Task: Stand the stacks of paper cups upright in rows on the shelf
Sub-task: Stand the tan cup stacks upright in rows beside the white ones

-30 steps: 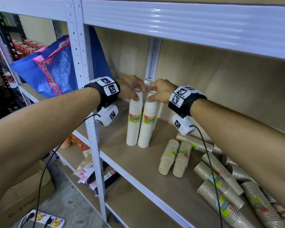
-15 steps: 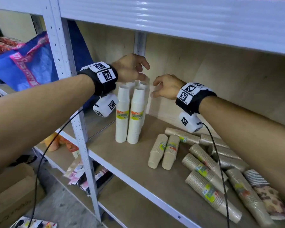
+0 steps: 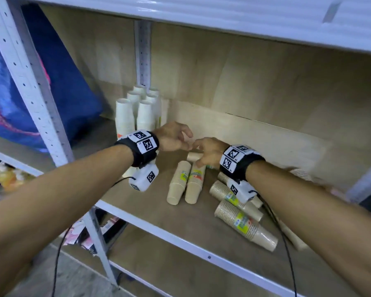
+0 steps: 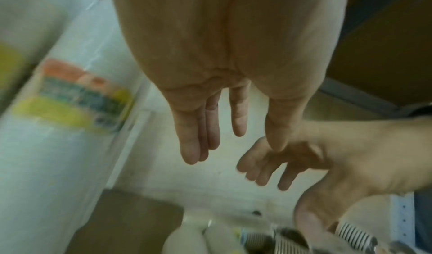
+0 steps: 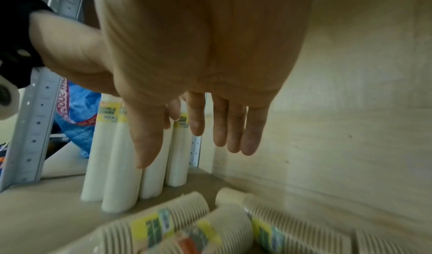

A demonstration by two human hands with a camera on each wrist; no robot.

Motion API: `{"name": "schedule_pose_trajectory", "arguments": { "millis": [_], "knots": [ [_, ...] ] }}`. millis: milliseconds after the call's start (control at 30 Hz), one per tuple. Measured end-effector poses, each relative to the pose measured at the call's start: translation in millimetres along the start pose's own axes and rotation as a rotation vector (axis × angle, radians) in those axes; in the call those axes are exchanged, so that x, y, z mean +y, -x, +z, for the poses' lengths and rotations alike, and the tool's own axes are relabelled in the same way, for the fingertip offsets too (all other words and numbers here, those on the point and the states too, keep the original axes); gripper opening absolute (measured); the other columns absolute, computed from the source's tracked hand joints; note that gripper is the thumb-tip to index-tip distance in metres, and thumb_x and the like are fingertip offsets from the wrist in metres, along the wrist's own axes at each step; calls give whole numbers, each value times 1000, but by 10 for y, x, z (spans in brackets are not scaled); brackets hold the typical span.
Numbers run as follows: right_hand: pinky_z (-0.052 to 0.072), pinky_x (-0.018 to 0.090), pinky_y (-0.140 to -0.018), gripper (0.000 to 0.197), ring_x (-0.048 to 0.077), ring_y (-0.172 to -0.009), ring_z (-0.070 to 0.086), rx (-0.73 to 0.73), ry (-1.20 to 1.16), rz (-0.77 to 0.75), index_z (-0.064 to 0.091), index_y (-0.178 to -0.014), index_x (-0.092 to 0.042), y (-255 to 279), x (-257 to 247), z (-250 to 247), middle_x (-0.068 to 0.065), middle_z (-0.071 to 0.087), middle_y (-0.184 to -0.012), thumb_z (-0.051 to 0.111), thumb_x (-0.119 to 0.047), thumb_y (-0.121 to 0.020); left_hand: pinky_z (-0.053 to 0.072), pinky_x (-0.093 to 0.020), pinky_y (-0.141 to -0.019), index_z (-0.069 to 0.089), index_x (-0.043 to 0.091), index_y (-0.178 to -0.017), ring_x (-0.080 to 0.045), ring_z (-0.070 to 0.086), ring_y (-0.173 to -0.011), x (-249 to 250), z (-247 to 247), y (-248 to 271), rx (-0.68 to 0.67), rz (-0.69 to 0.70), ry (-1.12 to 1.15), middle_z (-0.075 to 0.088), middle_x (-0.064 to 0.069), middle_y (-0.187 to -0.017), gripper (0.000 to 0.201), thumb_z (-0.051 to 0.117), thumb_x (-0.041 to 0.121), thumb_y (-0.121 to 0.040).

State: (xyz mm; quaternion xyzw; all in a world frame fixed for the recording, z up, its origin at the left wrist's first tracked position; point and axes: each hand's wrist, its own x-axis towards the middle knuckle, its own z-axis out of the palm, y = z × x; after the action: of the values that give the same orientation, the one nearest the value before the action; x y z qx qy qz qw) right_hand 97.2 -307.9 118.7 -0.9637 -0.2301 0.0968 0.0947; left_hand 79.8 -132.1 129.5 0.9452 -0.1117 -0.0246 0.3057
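Wooden shelf holds lying brown cup stacks; both hands, fingers apart and empty, should grip one stack low, then stand it beside the upright white stacks.

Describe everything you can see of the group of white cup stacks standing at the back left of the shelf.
The white stacks are six tall columns of nested paper cups in clear wrap, each with a yellow-and-orange label. They stand upright in two rows, pressed together, by the rear post on the wooden shelf. Neither hand touches them.

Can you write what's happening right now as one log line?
white stacks: upright, back-left | left hand: empty | right hand: empty, over lying tan stacks
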Motion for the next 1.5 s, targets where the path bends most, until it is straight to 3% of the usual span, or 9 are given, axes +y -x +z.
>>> {"name": "schedule_pose_trajectory", "arguments": {
  "millis": [200, 400, 533, 633, 800, 967, 1167, 1300, 1500],
  "knots": [
    [40, 27, -90, 72, 24, -118, 51, -43, -16, 1, 50, -135, -16, 129, 145, 400, 6, 50, -127, 82, -28, -72, 48, -38, -97, 48, 25, -139, -22, 56, -116, -459, 555, 101, -143, -167, -103, 59, -3, -129, 59, 70, 34, -85],
    [45, 37, -95, 86, 25, -115, 50, -132, 85, -50, 51, -135, -23, 129, 59, 735, 5, 48, -123, 85, -46, -60, 47, -35, -97, 34, 29, -148, -22, 53, -123, -625, 872, 224, -206, -248, -72, 52, -2, -139, 79, 71, 41, -80],
    [46, 39, -90, 73, 25, -110, 51, -144, 137, -69, 57, -121, -18, 145, 74, 901, 4, 48, -115, 85, -44, -59, 46, -29, -83, 31, 30, -148, -22, 56, -116, -650, 1005, 304, -199, -282, -36, 55, -1, -134, 83, 72, 43, -77],
    [47, 41, -91, 80, 25, -116, 46, -134, 156, -64, 52, -127, -17, 157, 81, 980, 4, 44, -120, 86, -42, -59, 45, -27, -78, 34, 22, -145, -22, 59, -106, -657, 1069, 339, -188, -289, -39, 60, -3, -122, 87, 76, 47, -73],
    [47, 53, -93, 91, 25, -130, 34, -121, 211, -50, 41, -137, -20, 174, 79, 1090, 3, 34, -133, 86, -35, -59, 53, -37, -88, 22, 32, -150, -21, 60, -105, -623, 1114, 389, -187, -278, -62, 59, -1, -122, 107, 79, 54, -62],
    [50, 52, -91, 90, 28, -131, 33, -78, 293, -71, 38, -137, -19, 172, 96, 1165, 7, 33, -136, 85, -30, -61, 55, -40, -89, 19, 34, -151, -22, 61, -106, -591, 1095, 425, -193, -286, -31, 55, -3, -130, 108, 81, 48, -64],
    [53, 47, -83, 72, 32, -121, 42, -58, 332, -102, 43, -131, -17, 180, 97, 1141, 10, 38, -128, 78, -25, -68, 55, -40, -88, 19, 37, -150, -22, 60, -104, -584, 1068, 426, -203, -278, -36, 56, -2, -125, 106, 80, 44, -64],
    [53, 42, -78, 61, 32, -111, 51, -35, 320, -143, 50, -125, -20, 180, 43, 1038, 9, 43, -122, 74, -29, -70, 55, -33, -80, 27, 24, -150, -20, 59, -97, -530, 968, 430, -200, -273, -60, 57, -2, -116, 93, 78, 30, -73],
    [47, 29, -70, 44, 24, -95, 61, 122, 100, -122, 57, -111, -28, 158, 16, 697, 1, 57, -108, 68, -33, -69, 45, -24, -61, 60, 12, -104, -19, 59, -79, -326, 667, 378, -198, -256, -206, 59, 2, -82, 30, 72, 27, -80]
  ]
}}
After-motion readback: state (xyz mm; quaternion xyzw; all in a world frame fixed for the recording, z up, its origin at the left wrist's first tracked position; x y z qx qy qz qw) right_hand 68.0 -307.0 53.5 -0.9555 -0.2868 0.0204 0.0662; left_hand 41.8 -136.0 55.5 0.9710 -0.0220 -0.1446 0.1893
